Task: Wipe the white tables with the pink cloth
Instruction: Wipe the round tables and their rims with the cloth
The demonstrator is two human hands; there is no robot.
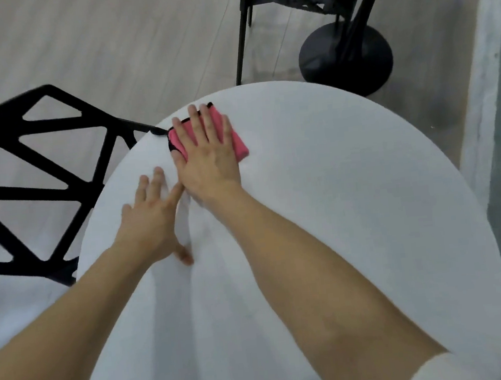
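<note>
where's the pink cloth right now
In the head view the pink cloth lies near the far left edge of the white table, flat under the right hand, with the black chair just beyond that edge.

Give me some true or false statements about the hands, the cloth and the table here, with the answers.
1. The right hand presses flat on the pink cloth with black trim. True.
2. The left hand pinches a corner of the cloth. False: it rests open on the round white table, off the cloth.
3. The cloth lies near the table's far left edge. True.
4. The black open-lattice chair stands right of the table. False: it stands on the left.
</note>
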